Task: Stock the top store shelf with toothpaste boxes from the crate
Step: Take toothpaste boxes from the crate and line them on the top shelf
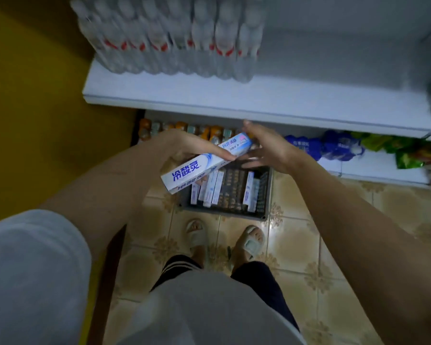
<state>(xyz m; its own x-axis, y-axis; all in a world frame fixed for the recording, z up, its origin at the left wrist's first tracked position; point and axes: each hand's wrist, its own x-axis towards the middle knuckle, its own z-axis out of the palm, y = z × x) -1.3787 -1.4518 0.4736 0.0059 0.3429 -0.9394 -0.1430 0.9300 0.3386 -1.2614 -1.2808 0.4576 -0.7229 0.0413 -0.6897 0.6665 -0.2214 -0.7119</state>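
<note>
dim, bluish indoor light, no hard shadows, and no source of light in view. the water bottles (169,36) up top smear with motion blur, the right hand (264,150) is soft too, and the wide lens bends the shelf edge (234,108) and stretches the corners.

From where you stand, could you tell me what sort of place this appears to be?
Most likely a small shop aisle. A white metal shelf carries shrink-wrapped clear water bottles with red labels, a lower shelf holds blue and green snack packets, and a grey plastic crate of white toothpaste boxes sits on the tiled floor.
</note>
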